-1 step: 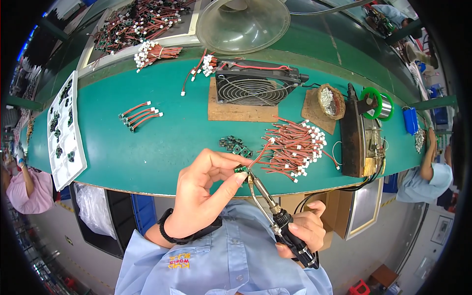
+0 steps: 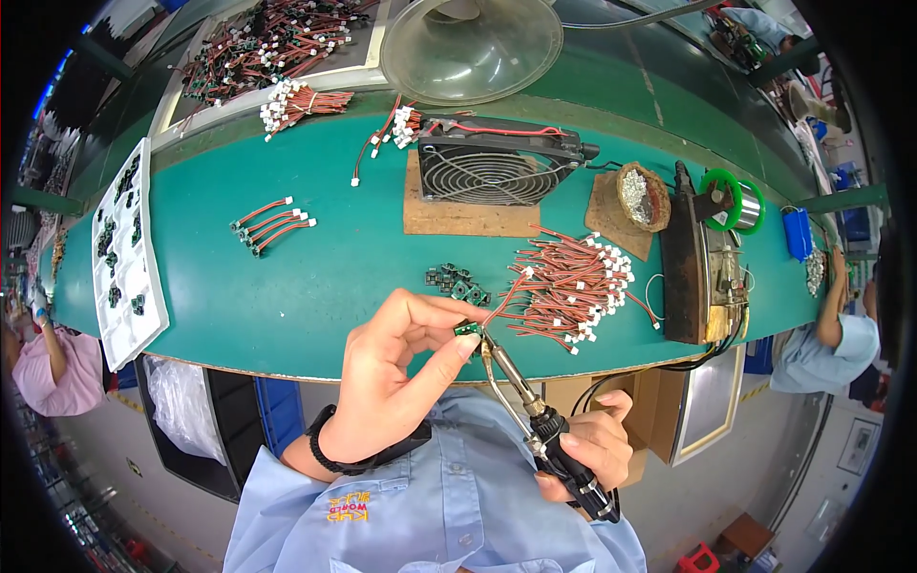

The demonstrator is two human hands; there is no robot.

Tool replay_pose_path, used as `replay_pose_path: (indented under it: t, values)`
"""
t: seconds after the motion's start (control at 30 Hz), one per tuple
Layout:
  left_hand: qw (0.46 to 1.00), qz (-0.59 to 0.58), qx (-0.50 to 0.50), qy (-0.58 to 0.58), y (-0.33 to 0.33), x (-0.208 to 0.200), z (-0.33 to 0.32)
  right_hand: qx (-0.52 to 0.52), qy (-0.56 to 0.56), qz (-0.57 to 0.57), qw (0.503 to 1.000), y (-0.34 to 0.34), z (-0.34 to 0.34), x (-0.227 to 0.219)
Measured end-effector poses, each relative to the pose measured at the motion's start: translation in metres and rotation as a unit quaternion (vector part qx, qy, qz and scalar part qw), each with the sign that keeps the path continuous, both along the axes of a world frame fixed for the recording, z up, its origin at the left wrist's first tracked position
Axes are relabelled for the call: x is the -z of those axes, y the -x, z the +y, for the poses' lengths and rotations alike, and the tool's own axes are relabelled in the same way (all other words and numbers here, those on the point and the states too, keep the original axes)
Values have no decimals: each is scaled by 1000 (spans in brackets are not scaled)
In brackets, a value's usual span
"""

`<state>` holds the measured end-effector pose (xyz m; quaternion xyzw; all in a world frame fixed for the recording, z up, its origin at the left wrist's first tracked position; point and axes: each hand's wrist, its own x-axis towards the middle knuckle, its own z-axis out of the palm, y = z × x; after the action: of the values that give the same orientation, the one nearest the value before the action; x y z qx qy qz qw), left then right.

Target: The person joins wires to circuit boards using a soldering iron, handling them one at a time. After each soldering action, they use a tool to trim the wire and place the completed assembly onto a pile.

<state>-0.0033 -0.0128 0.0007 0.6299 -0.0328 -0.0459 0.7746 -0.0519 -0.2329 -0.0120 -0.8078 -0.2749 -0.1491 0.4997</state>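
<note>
Covering the workbench (image 2: 229,334): smooth green surface; white compartment tray (image 2: 134,329) at the left end, small dark-green parts inside.
Floor (image 2: 191,506): grey, past the near edge.
Co-workers: one in pink (image 2: 67,368) at far left, one in light blue (image 2: 831,353) at right.
Fan (image 2: 492,172): black square frame, round wire grille, standing on a flat brown board (image 2: 420,220).
Bowl (image 2: 659,222): rough, brown, holding silvery granules.
Spool (image 2: 750,207): bright green flanges, shiny wire wound between.
Wire leads (image 2: 573,286): thin red and dark strands, white connectors, heaped beyond the hands.
Circuit board (image 2: 468,328): small, green, pinched between thumb and index fingertips of the left hand (image 2: 396,353); a reddish lead meets it.
Soldering iron (image 2: 516,372): metal barrel, thin tube alongside, black handle gripped by the right hand (image 2: 597,449), one finger raised clear.
Iron's tip: right beside the board; contact, cannot tell.
</note>
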Motion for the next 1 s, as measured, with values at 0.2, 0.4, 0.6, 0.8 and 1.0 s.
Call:
replay_pose_path:
  t: [0.2, 0.4, 0.6, 0.8, 1.0]
  values:
    - [1000, 8, -14, 25, -1, -1, -4, -4, 4, 3, 1000, 2, -5, -1]
    - [1000, 3, -20, 15, 3, 0, 1, -11, 10, 2, 1000, 2, -3, 0]
    - [1000, 22, -18, 10, -1, 1, -1, 66, -17, -36, 997, 10, -15, 5]
    - [995, 56, -82, -10, 5, 9, 20, 291, -50, 40, 955, 4, -7, 46]
    - [991, 50, -119, -21, 13, 10, 26, 208, 102, 18, 973, -16, -3, 71]
